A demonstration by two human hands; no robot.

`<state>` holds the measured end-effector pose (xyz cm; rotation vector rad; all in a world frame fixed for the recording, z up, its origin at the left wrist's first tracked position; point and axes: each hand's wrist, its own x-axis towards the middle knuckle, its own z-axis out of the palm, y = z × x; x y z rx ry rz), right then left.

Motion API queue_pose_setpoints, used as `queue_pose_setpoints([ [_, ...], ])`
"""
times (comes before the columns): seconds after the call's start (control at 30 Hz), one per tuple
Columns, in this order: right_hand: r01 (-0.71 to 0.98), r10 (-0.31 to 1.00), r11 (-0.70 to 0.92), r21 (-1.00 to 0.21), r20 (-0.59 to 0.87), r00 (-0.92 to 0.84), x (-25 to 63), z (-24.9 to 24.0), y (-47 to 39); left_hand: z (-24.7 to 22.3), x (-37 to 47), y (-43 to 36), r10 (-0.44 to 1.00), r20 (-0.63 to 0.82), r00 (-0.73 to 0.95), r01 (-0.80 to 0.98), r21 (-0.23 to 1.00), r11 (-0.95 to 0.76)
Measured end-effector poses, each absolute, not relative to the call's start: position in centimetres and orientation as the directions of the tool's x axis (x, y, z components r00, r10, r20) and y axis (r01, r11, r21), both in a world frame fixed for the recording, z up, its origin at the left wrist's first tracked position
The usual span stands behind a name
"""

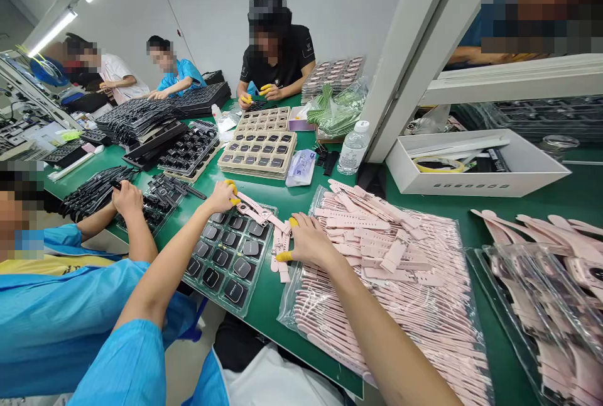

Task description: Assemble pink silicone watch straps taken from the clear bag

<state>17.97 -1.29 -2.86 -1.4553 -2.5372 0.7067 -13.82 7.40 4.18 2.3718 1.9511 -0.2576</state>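
Left hand (pixel 221 197): pinching pink strap (pixel 252 203) at far edge of tray (pixel 255 271) | right hand (pixel 308 239): fingers part-spread by loose straps (pixel 279 246) right of tray, hold unclear | risk: slack pinch could drop strap onto modules (pixel 234 291)

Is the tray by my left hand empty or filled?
Mostly filled: square watch cases sit in rows in the tray; far corner partly hidden.
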Motion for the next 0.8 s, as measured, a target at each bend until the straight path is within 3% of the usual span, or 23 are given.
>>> queue_pose_setpoints([
  [0.33, 0.799, 0.863, 0.402, -0.448, -0.108, -0.494, 18.1, -2.1, -1.7, 4.8, -15.3, 5.3, 0.953, -0.290, 0.089, 0.961, -0.227, -0.159],
  [0.5, 0.804, 0.882, 0.391, -0.447, -0.066, -0.466, 18.1, -2.1, -1.8, 4.9, -14.7, 5.6, 0.954, -0.272, 0.125, 0.949, -0.248, -0.195],
  [0.8, 0.835, 0.890, 0.336, -0.435, -0.144, -0.433, 17.9, -0.5, -2.1, 4.3, -15.0, 3.7, 0.967, -0.165, 0.196, 0.945, -0.230, -0.231],
])
